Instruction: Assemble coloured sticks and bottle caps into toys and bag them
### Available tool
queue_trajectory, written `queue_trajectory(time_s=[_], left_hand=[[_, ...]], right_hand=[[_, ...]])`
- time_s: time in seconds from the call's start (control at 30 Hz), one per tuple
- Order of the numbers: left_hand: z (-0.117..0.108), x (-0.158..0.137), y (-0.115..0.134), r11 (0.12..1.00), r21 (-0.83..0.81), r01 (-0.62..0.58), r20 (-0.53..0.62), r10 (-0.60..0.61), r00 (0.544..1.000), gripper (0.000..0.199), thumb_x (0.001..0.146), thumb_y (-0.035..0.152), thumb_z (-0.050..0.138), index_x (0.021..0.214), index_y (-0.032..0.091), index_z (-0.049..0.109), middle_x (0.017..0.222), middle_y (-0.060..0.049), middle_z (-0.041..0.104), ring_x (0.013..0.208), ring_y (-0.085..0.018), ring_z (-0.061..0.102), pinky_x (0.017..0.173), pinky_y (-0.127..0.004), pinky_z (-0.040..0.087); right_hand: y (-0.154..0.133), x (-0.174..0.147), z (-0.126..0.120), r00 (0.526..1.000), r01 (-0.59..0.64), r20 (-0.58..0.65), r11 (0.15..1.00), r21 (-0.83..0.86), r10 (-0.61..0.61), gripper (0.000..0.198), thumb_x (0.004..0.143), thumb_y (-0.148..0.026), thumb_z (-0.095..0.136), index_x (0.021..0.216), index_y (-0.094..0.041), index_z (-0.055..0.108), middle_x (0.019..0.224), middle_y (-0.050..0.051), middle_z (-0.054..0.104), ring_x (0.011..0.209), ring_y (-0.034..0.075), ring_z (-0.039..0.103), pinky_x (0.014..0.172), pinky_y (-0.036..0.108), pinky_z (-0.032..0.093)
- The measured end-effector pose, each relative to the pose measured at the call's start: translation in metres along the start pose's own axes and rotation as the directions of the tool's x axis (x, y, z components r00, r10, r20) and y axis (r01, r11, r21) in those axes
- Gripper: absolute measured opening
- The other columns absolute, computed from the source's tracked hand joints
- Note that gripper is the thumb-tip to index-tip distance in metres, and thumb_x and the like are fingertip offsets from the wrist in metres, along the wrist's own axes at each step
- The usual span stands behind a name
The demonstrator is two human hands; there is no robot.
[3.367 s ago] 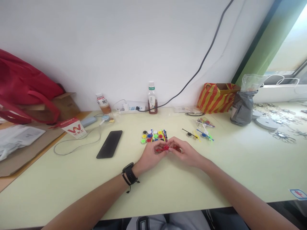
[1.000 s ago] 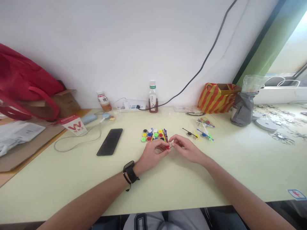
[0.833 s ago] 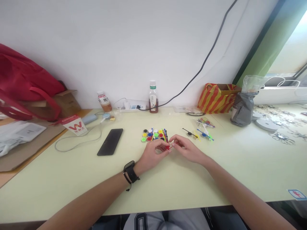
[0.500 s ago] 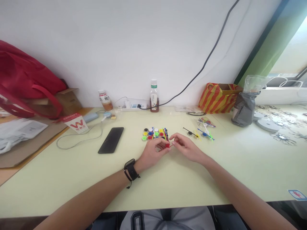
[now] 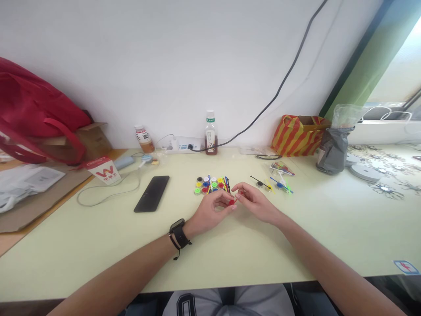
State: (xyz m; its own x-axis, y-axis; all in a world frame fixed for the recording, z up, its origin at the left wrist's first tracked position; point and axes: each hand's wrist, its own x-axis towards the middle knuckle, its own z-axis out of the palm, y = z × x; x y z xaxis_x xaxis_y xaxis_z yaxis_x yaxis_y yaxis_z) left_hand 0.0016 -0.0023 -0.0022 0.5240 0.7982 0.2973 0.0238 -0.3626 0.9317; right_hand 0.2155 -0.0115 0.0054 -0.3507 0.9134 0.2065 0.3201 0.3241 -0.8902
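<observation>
Thumb and fingers of your left hand (image 5: 209, 211) pinch a small red piece (image 5: 232, 202) just above the table (image 5: 263, 259) in the head view. Your right hand (image 5: 258, 204) has its fingertips closed on a thin red strip (image 5: 236, 200) that runs toward that piece; whether the two join, you cannot tell. Just beyond your left fingers sit rows of coloured discs (image 5: 205, 184), with coloured arrows (image 5: 227, 181) beside them. Past your right hand lie several disc-and-arrow pieces (image 5: 259, 184); a black phone (image 5: 151, 194) lies well to the left.
</observation>
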Motion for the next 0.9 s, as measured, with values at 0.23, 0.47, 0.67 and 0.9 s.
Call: queue_trajectory(time_s=[0.23,0.47,0.67,0.9], left_hand=[[-0.002,0.003,-0.008,0.987,-0.145,0.073,-0.057,-0.082,0.995,0.029,0.085,0.036,0.081,0.106,0.018,0.07,0.101,-0.007,0.072,0.093,-0.018,0.07,0.089,-0.034,0.059],[-0.006,0.007,-0.013,0.962,-0.24,0.13,-0.133,-0.165,0.977,0.034,0.077,0.034,0.089,0.102,0.015,0.073,0.099,-0.007,0.074,0.092,-0.019,0.072,0.087,-0.035,0.062],[-0.004,0.007,-0.012,0.943,-0.308,0.126,-0.155,-0.181,0.971,0.034,0.075,0.034,0.09,0.097,0.014,0.073,0.094,-0.007,0.076,0.085,-0.019,0.074,0.083,-0.036,0.064],[-0.004,0.007,-0.009,0.952,-0.278,0.129,-0.187,-0.185,0.965,0.035,0.074,0.036,0.091,0.096,0.015,0.074,0.095,-0.007,0.076,0.087,-0.019,0.074,0.083,-0.034,0.063]], right_hand=[[0.001,0.003,-0.003,0.979,0.02,-0.2,0.999,-0.036,-0.027,0.036,0.1,-0.053,0.051,0.12,-0.025,0.058,0.107,0.007,0.061,0.072,0.016,0.055,0.065,0.031,0.047],[-0.003,0.0,-0.004,0.98,0.099,-0.167,0.992,-0.078,-0.11,0.035,0.101,-0.048,0.053,0.127,-0.027,0.061,0.089,0.003,0.061,0.073,0.018,0.056,0.065,0.032,0.046],[-0.001,0.0,-0.005,1.0,-0.018,0.002,0.998,-0.057,0.018,0.065,0.105,-0.06,0.035,0.056,-0.02,0.05,0.059,0.001,0.047,0.057,0.015,0.044,0.059,0.032,0.04],[-0.006,-0.002,0.001,0.995,-0.029,-0.087,0.986,0.167,0.044,0.053,0.098,-0.056,0.057,0.142,-0.028,0.047,0.086,-0.001,0.055,0.066,0.015,0.046,0.061,0.029,0.039]])
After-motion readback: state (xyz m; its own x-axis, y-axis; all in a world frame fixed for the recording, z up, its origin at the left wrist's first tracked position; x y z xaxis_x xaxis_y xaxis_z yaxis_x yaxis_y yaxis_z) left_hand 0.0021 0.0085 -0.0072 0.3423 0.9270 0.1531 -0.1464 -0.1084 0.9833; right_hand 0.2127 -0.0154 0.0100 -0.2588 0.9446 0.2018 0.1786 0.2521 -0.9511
